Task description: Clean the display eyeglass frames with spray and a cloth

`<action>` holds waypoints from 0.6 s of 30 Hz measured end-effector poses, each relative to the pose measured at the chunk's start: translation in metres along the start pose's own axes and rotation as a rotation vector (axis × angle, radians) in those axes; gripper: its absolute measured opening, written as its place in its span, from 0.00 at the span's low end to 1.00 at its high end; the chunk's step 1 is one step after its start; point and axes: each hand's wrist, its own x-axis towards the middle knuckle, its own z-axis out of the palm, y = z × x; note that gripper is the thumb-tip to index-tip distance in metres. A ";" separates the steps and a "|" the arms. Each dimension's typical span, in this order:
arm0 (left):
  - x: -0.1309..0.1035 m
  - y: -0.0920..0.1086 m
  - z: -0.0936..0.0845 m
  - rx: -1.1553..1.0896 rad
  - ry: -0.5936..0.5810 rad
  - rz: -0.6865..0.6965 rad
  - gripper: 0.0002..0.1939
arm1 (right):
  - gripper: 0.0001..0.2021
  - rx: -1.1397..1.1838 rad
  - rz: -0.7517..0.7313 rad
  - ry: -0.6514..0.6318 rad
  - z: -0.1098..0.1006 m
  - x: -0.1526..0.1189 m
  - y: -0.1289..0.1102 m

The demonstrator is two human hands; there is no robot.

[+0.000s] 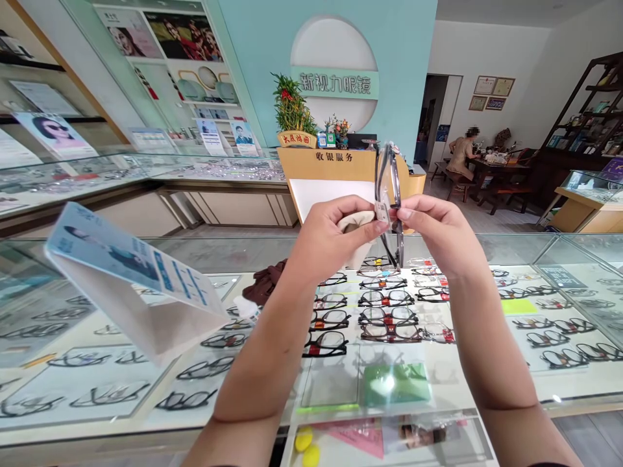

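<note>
A pair of dark-framed eyeglasses (395, 185) is held upright on its side above the glass display case (272, 256), between both of my hands. My left hand (333, 230) pinches its folded temples near a small white tag and also grips a cream cloth (359, 254). The thumb and forefinger of my right hand (435, 227) are closed on the frame near its middle. Below, inside the case, lie rows of eyeglasses (387, 299), many with red tags on the lenses.
A folded card sign (131, 266) stands on the glass at left. Near my left forearm lie a brown cloth (267, 282) and a small white bottle (247, 308). A wooden cashier counter (302, 165) stands behind; a person (461, 155) sits at a table at far right.
</note>
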 end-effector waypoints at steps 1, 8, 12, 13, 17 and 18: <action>0.001 0.000 -0.001 0.005 -0.016 0.002 0.23 | 0.14 0.023 0.020 -0.011 -0.001 0.001 0.000; 0.004 -0.008 -0.005 0.011 -0.043 -0.023 0.24 | 0.13 0.122 0.094 -0.049 -0.005 0.004 0.000; 0.003 -0.012 -0.006 0.060 0.006 0.005 0.25 | 0.12 0.172 0.119 -0.054 -0.006 0.004 -0.002; 0.003 -0.012 -0.007 0.080 0.014 0.013 0.25 | 0.11 0.191 0.129 -0.048 -0.006 0.005 -0.002; 0.004 -0.010 -0.007 0.127 -0.068 0.002 0.26 | 0.11 0.242 0.157 -0.044 -0.005 0.005 -0.001; 0.004 -0.010 -0.007 0.125 -0.096 -0.006 0.26 | 0.11 0.242 0.159 -0.050 -0.005 0.005 0.000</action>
